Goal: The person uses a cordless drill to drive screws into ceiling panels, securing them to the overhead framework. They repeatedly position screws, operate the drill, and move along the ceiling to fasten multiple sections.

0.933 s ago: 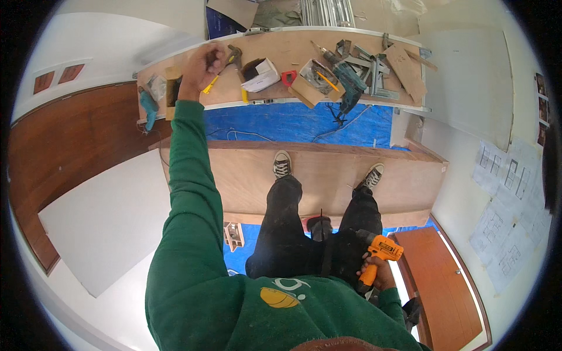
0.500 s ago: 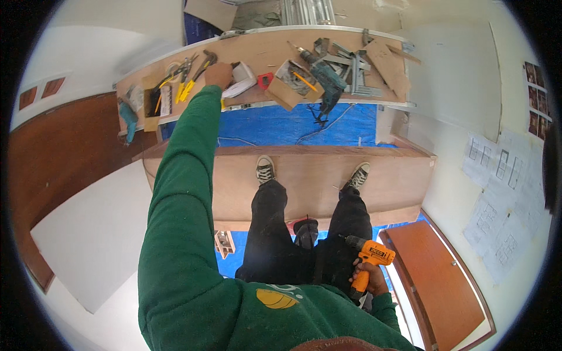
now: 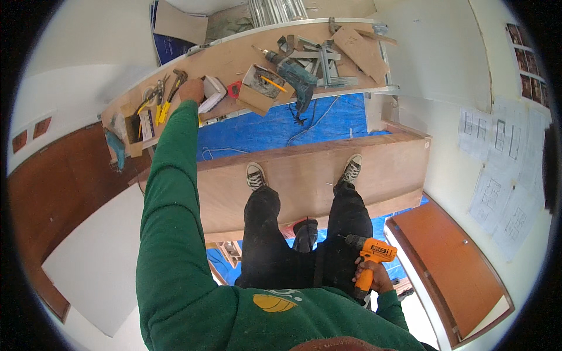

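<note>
My left arm stretches forward to the bench, where my left hand (image 3: 191,90) is against the left side of a small open white box (image 3: 212,94). Its fingers are too small and partly hidden to read. Just left of it lie a hammer (image 3: 174,92) with a yellow-and-black handle and yellow-handled pliers (image 3: 159,99). A red tape measure (image 3: 234,89) sits to the right of the box. Low at my right side, my right hand (image 3: 379,275) is wrapped around the grip of an orange cordless drill (image 3: 374,251), its chuck pointing left.
On the wooden bench (image 3: 234,61) are a teal corded drill (image 3: 293,73), a cardboard box (image 3: 257,99) of small hardware with a pencil on it, and metal brackets (image 3: 325,64). My feet stand on a plywood platform (image 3: 304,181). Blue sheeting (image 3: 240,134) and a cable lie between.
The view has swung, so the bench now appears further left and tilted. My left hand stays beside the white box; my right hand still holds the cordless drill.
</note>
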